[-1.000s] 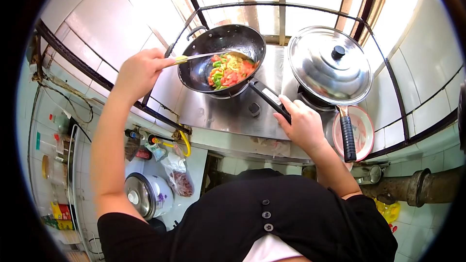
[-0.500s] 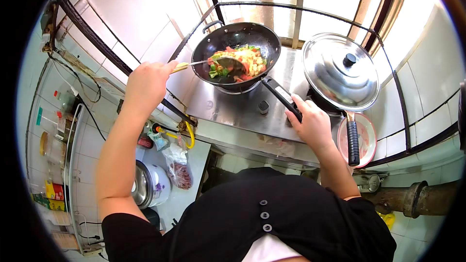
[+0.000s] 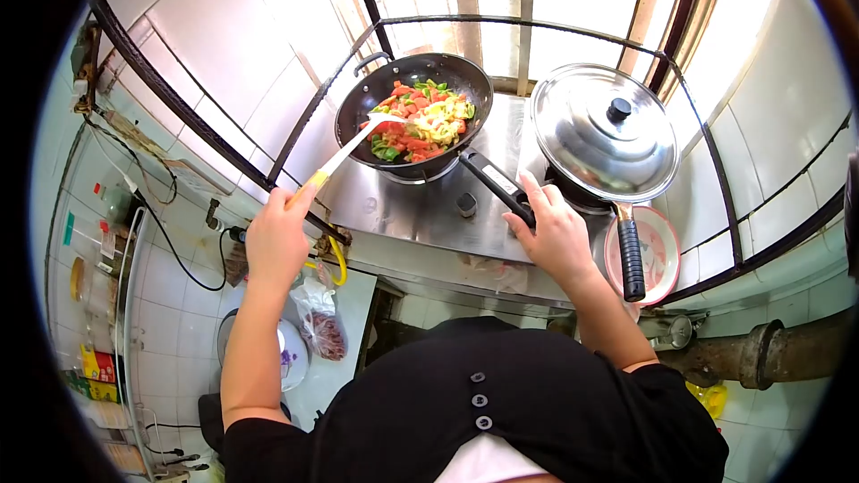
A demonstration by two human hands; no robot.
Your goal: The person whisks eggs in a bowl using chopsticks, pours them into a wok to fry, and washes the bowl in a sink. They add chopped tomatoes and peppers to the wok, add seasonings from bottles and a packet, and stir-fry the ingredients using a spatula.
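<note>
My left hand (image 3: 277, 237) is closed round the light handle of a spatula (image 3: 349, 152), whose blade lies against the left part of the food. Chopped red, green and yellow food (image 3: 420, 121) sits heaped in a black wok (image 3: 407, 70) on the stove. My right hand (image 3: 557, 231) grips the end of the wok's black handle (image 3: 488, 179), with fingers wrapped over it. Just right of that hand stands a second pan under a shiny steel lid (image 3: 582, 139) with a black knob.
A steel stovetop (image 3: 403, 215) with a dark knob (image 3: 466, 205) lies under both pans. Behind it runs a black metal rail (image 3: 528, 21). The second pan's handle (image 3: 631, 259) juts towards me over a red-rimmed bowl (image 3: 667, 255). Lower left, a plastic bag (image 3: 320, 322) rests on a counter.
My left hand has come down and towards me with the spatula, whose blade has shifted left and turned. My right hand stays on the wok handle. The whole view has shifted slightly.
</note>
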